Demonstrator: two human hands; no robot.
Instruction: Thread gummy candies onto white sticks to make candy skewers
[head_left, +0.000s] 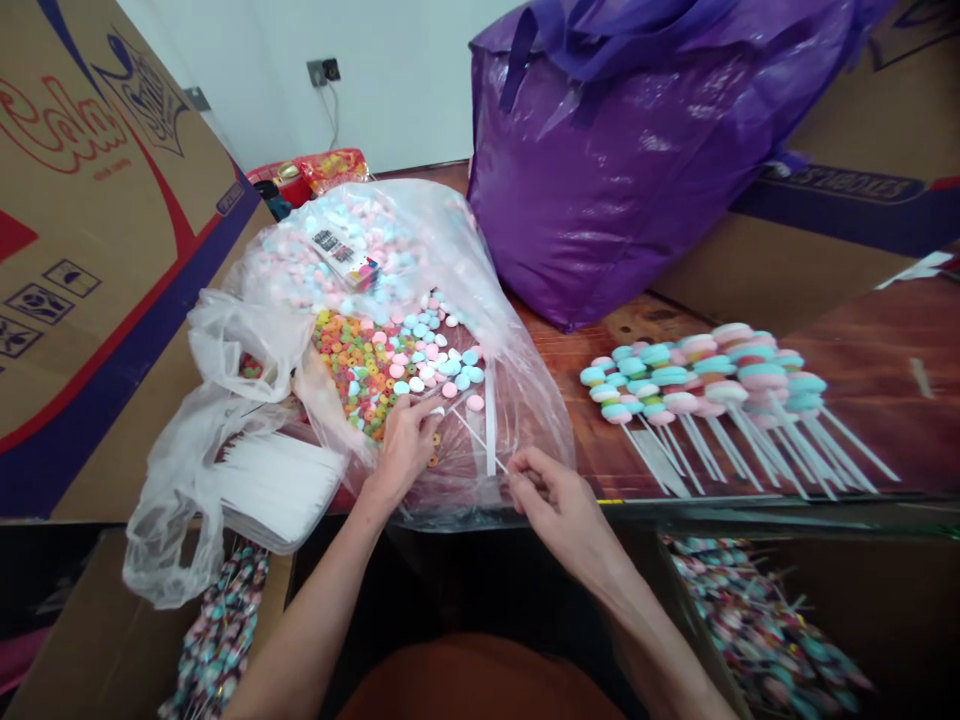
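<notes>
A thin white lollipop stick (477,436) is pinched in the fingertips of my right hand (551,495), slanting up to the left. My left hand (405,445) has its thumb and forefinger closed at a small white candy (437,410), close to the stick's far end. Under both hands lies a clear plastic bag (536,390). On it are a heap of ring-shaped gummies (360,365) in orange, green and red, and pink, blue and white round candies (442,365). Another white strip (490,420) lies upright in view between my hands.
Finished-looking candy skewers (727,375) lie in rows on the right of the wooden table (885,330). At left are white sticks (277,480) in a tray and a plastic bag (176,510). Behind stand a purple bag (600,170) and cartons (97,260). Boxes of wrapped candies (757,620) sit below.
</notes>
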